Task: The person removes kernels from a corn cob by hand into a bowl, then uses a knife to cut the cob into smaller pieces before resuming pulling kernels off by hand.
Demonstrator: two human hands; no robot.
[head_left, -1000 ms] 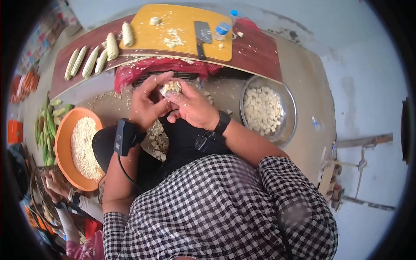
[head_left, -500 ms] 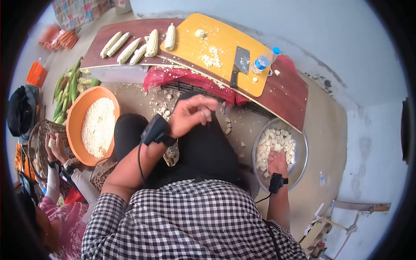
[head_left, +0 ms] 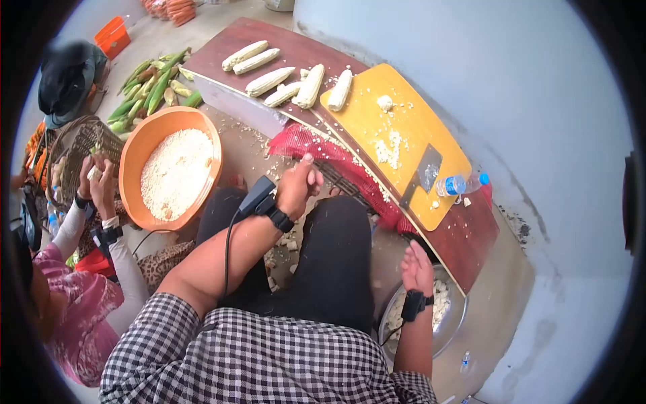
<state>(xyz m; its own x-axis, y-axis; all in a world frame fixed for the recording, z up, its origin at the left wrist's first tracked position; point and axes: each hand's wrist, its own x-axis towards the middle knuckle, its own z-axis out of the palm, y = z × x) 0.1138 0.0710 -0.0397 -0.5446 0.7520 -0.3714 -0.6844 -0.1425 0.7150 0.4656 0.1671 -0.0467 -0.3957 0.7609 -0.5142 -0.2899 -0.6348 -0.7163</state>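
Observation:
My left hand (head_left: 299, 185) hovers over my black-trousered knee with its fingers curled in, just short of a red mesh bag (head_left: 303, 143). Nothing shows in it. My right hand (head_left: 417, 268) is raised over the near rim of a steel bowl (head_left: 452, 330) that holds white corn chunks (head_left: 441, 299). I see only the back of that hand, so its palm is hidden. Both wrists carry black bands. An orange bowl (head_left: 131, 168) of loose kernels (head_left: 176, 172) sits on the floor to my left.
A yellow cutting board (head_left: 410, 128) with a cleaver (head_left: 424, 172) and a water bottle (head_left: 457, 183) lies on a brown plank (head_left: 471, 236). Peeled cobs (head_left: 269, 81) line the plank's far end. Green corn (head_left: 148, 91) is piled beyond. Another person's hands (head_left: 97, 178) work at the left.
My hands held one corn piece together, then parted. The right went down into the steel bowl and has now lifted above its rim. The left stayed over my knee. The view swung right.

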